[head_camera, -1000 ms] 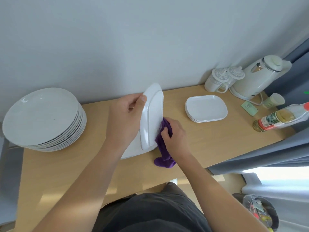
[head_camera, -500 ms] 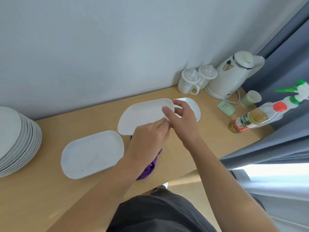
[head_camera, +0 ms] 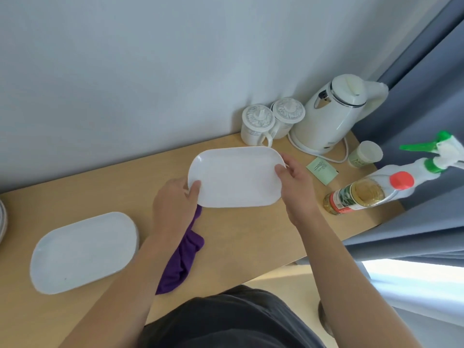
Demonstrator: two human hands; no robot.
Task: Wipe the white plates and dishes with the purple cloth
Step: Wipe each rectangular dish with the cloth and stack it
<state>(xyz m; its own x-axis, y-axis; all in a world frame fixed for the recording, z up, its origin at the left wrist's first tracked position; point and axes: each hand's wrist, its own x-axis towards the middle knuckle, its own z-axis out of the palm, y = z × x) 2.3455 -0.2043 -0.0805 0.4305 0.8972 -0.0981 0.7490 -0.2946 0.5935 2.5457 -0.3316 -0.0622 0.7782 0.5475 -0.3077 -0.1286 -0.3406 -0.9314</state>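
A white oblong dish is held level above the wooden table by both hands. My left hand grips its left edge with the thumb on top. My right hand grips its right edge. The purple cloth trails from under my left hand toward the table's front edge; whether the fingers also hold it is hidden. A second white oblong dish lies flat on the table to the left.
The rim of a stack of round plates shows at the far left. Two lidded mugs, a white kettle, a small cup, a green packet, a bottle and a spray bottle crowd the right end. A grey curtain hangs on the right.
The dish that was held upright and wiped now lies flat at the left. The cloth passed from my right hand to under my left, and both hands have lifted another dish.
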